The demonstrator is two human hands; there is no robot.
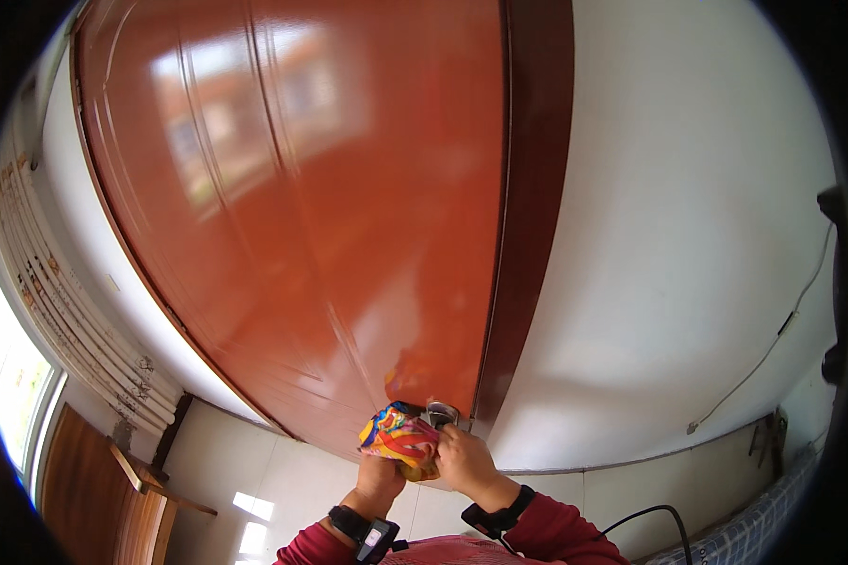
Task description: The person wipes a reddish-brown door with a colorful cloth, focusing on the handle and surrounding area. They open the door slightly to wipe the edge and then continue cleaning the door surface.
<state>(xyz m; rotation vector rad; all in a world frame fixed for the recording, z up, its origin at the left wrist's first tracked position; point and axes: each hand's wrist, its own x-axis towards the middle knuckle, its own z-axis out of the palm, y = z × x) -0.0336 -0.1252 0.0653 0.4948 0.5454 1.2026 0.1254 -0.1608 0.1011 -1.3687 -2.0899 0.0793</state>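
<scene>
Both my hands are low in the view, in front of a glossy red-brown door. Between them is a crumpled, multicoloured piece of cloth or soft bag, mainly yellow, red and blue; which of the two I cannot tell. My left hand grips it from below, its fingers largely hidden underneath. At its right edge, my right hand holds on with curled fingers. Just above the right hand sits the door's metal lock or handle plate. Whether the right fingers touch that metal is unclear.
A dark door frame borders a white wall on the right. Along that wall hangs a cable. Lower left stands wooden furniture beside a curtain. A blue checked fabric lies lower right, above pale floor tiles.
</scene>
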